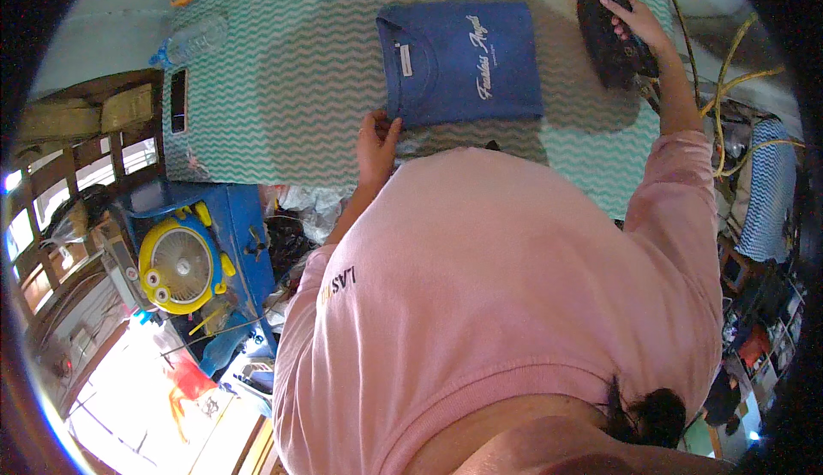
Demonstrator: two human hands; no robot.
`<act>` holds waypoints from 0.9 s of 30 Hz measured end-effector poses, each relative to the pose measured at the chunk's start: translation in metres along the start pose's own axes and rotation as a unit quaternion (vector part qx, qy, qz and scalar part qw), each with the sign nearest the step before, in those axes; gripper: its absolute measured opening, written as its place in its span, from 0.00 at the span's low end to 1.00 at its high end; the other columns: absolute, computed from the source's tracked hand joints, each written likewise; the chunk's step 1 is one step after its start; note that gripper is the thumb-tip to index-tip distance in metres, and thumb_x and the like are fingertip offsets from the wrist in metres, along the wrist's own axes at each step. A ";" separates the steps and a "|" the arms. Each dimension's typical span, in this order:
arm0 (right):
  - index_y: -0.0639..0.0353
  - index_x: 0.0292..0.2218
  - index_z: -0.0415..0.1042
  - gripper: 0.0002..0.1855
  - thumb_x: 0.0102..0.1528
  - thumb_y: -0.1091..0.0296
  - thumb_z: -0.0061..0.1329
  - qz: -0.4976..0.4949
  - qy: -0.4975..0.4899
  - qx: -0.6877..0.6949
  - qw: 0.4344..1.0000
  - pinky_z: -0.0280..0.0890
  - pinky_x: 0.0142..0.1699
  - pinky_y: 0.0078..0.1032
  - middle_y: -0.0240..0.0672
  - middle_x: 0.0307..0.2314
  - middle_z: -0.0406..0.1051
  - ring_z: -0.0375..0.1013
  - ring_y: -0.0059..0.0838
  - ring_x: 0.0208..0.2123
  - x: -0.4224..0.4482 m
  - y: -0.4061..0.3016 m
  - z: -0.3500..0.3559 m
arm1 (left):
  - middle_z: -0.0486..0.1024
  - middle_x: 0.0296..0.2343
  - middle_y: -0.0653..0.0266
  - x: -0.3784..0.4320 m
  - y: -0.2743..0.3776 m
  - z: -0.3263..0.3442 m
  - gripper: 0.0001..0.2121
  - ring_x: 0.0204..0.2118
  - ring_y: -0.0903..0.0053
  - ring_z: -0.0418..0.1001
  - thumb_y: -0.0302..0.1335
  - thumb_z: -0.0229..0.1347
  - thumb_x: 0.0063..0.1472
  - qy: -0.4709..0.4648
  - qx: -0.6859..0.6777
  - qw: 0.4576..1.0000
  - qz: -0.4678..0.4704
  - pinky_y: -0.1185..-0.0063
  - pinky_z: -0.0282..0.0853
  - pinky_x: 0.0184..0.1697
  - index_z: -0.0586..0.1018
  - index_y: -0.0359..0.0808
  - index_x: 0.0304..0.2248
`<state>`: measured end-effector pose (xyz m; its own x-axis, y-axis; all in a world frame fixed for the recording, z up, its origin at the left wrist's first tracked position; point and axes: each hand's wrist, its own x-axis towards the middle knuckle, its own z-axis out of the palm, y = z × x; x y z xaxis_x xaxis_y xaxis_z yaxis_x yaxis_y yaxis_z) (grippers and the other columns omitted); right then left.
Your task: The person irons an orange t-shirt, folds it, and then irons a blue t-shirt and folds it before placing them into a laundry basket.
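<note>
A folded blue T-shirt [450, 70] lies on the green-and-white zigzag cloth [308, 57] before me. White lettering runs across its front, and a pale label shows inside the collar. My left hand [378, 147] pinches the shirt's near left corner between thumb and fingers. Off to the right, apart from the shirt, my right hand [636, 21] grips the handle of a dark clothes iron [601, 41]. The iron's pointed tip faces away from me, over the same cloth. Whether its soleplate touches the cloth cannot be made out.
A clear plastic bottle [193, 41] lies at the far left, with a smartphone [179, 101] nearer. Yellow cords [726, 79] loop beyond the right edge. A yellow-and-blue fan [183, 263] stands below left, near a blue cabinet [247, 237]. A blue-and-white striped roll [765, 192] is at right.
</note>
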<state>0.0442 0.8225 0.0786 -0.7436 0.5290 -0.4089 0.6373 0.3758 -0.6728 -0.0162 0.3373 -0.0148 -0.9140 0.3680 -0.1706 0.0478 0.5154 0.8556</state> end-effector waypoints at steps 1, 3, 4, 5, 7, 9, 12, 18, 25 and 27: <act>0.64 0.35 0.62 0.30 0.42 0.45 0.48 0.003 0.004 -0.002 1.000 0.59 0.22 0.14 0.29 0.19 0.63 0.63 0.15 0.17 -0.006 0.001 0.002 | 0.67 0.18 0.64 0.001 0.000 0.003 0.13 0.19 0.80 0.63 0.31 0.53 0.49 0.029 -0.026 0.999 0.024 0.82 0.60 0.23 0.68 0.32 0.31; 0.66 0.33 0.62 0.28 0.42 0.46 0.49 -0.046 0.043 -0.051 0.997 0.57 0.19 0.14 0.28 0.16 0.62 0.61 0.15 0.15 -0.030 -0.002 0.005 | 0.66 0.17 0.65 0.005 0.002 0.006 0.13 0.18 0.81 0.62 0.31 0.54 0.48 0.010 -0.033 0.999 0.010 0.82 0.60 0.22 0.68 0.31 0.30; 0.65 0.30 0.63 0.26 0.41 0.47 0.50 -0.073 0.076 -0.050 0.993 0.56 0.19 0.14 0.28 0.15 0.62 0.61 0.15 0.14 -0.045 -0.021 0.023 | 0.65 0.17 0.65 0.005 0.002 0.005 0.13 0.18 0.81 0.61 0.30 0.55 0.47 0.014 -0.030 0.999 -0.014 0.82 0.59 0.22 0.68 0.30 0.29; 0.65 0.30 0.63 0.26 0.41 0.47 0.50 -0.075 0.076 -0.053 0.993 0.56 0.19 0.14 0.28 0.15 0.62 0.61 0.15 0.14 -0.064 -0.036 0.031 | 0.65 0.17 0.65 0.006 -0.002 0.004 0.13 0.18 0.81 0.61 0.30 0.55 0.47 0.016 -0.032 0.999 -0.014 0.82 0.59 0.22 0.68 0.30 0.29; 0.64 0.30 0.64 0.25 0.42 0.48 0.49 -0.174 0.091 -0.107 0.975 0.55 0.19 0.14 0.27 0.13 0.62 0.60 0.16 0.14 -0.099 -0.062 0.041 | 0.65 0.16 0.65 0.007 -0.009 0.001 0.12 0.18 0.82 0.61 0.29 0.56 0.46 -0.019 -0.134 0.989 -0.065 0.83 0.58 0.22 0.67 0.30 0.26; 0.63 0.30 0.65 0.23 0.43 0.49 0.49 -0.157 0.052 -0.053 0.985 0.55 0.19 0.14 0.27 0.13 0.62 0.61 0.16 0.14 -0.128 -0.084 0.058 | 0.64 0.16 0.65 0.006 0.006 -0.006 0.12 0.18 0.82 0.60 0.29 0.56 0.46 -0.025 -0.076 0.996 -0.039 0.83 0.58 0.21 0.67 0.30 0.25; 0.62 0.31 0.65 0.21 0.45 0.52 0.47 -0.287 0.083 -0.095 0.950 0.57 0.21 0.18 0.30 0.14 0.63 0.63 0.19 0.15 -0.126 -0.070 0.090 | 0.64 0.15 0.66 0.009 0.013 -0.008 0.11 0.18 0.83 0.60 0.28 0.56 0.46 -0.042 -0.002 0.999 -0.007 0.83 0.57 0.21 0.66 0.31 0.23; 0.64 0.34 0.65 0.28 0.43 0.45 0.45 -0.149 -0.087 -0.149 0.974 0.62 0.27 0.29 0.41 0.19 0.68 0.68 0.35 0.20 -0.094 -0.081 0.116 | 0.64 0.15 0.67 0.011 0.019 -0.011 0.10 0.18 0.84 0.60 0.25 0.55 0.46 -0.068 -0.031 0.997 -0.030 0.84 0.57 0.22 0.66 0.32 0.23; 0.64 0.29 0.63 0.21 0.46 0.52 0.46 -0.110 -0.093 -0.066 0.987 0.53 0.12 0.16 0.28 0.08 0.57 0.58 0.18 0.08 -0.045 -0.090 0.115 | 0.63 0.21 0.68 0.011 0.010 -0.002 0.08 0.19 0.85 0.61 0.21 0.53 0.47 -0.028 -0.207 0.978 -0.011 0.85 0.58 0.21 0.64 0.34 0.26; 0.63 0.31 0.63 0.23 0.45 0.49 0.46 -0.115 -0.094 -0.062 0.987 0.54 0.12 0.18 0.29 0.08 0.58 0.59 0.19 0.08 -0.042 -0.096 0.114 | 0.63 0.22 0.67 0.012 0.014 -0.003 0.09 0.19 0.84 0.62 0.21 0.51 0.48 -0.048 -0.254 0.965 -0.052 0.86 0.58 0.20 0.63 0.34 0.27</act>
<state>-0.0084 0.6778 0.0901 -0.8887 0.2721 -0.3691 0.4580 0.5653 -0.6861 -0.0278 0.3468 -0.0036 -0.8608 0.4173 -0.2913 -0.2671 0.1166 0.9566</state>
